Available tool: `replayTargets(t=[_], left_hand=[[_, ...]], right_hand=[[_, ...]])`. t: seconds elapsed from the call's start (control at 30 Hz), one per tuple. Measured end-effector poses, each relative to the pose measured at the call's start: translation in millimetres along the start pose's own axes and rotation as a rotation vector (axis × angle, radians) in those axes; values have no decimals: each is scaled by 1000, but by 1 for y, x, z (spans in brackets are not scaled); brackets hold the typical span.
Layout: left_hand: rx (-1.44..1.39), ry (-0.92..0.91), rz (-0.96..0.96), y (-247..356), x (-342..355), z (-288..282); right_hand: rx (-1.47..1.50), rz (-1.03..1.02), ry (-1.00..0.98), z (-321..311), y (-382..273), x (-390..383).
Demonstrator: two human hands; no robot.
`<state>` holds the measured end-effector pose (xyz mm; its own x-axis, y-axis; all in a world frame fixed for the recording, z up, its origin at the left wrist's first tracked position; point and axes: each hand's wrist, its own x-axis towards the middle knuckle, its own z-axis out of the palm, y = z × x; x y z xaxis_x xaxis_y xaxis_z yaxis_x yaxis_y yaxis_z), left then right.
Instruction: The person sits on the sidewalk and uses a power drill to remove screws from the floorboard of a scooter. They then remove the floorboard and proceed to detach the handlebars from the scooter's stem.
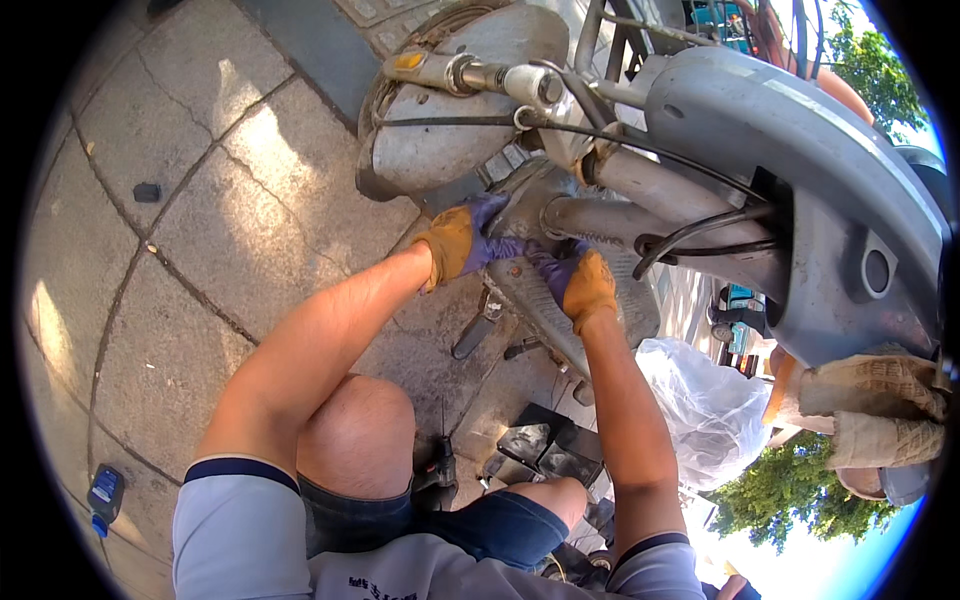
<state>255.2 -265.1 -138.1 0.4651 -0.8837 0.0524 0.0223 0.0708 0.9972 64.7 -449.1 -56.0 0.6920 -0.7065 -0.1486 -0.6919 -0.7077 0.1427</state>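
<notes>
A grey scooter [770,110] fills the upper right, with its dusty front mudguard [440,155] and metal column [600,220] showing. My left hand [462,240], in a purple and tan work glove, bends in at the ribbed grey footboard [545,310] near the column's base. From the right, my right hand [580,282], gloved alike, meets it there. The fingers of both hands come together in a pinch, and whatever lies between them is hidden. A black cable [640,150] runs above the hands from the fork toward the scooter's front panel.
Below the footboard lie a dark power drill [437,472] and a black open tray [535,440]. A clear plastic bag [700,405] hangs by my right forearm. On the paving [200,290] at left are a dark bottle with a blue cap [104,492] and a small black block [147,192].
</notes>
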Motion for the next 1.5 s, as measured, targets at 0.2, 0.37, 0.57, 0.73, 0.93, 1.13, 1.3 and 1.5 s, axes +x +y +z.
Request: replayTargets(t=[0.2,0.37,0.57,0.73,0.93,1.13,1.3,1.5], left_hand=[[275,115,50,-23,-5,4],[289,81,-36,-68,-14,21],[224,4,72,-84,-19,31],[410,64,72,-128,-25,35],[275,95,27,-40,-21,6],[410,99,29,-3,-28,1],[412,116,96,-6,-29,4],[345,266,49,-7,-13,12]], right_hand=[[300,-116,-77,-72,-99,-12],[653,-713,227,-93,-171,-46],[567,-866,130,-60,-177,-7],[420,-904,-101,-27,-186,13],[613,-841,160,-43,-160,-71],[1057,481,-564,98,-24,-229],[1058,1108,-1617,197,41,-373],[1763,1414,-1313,291,-13,-451]])
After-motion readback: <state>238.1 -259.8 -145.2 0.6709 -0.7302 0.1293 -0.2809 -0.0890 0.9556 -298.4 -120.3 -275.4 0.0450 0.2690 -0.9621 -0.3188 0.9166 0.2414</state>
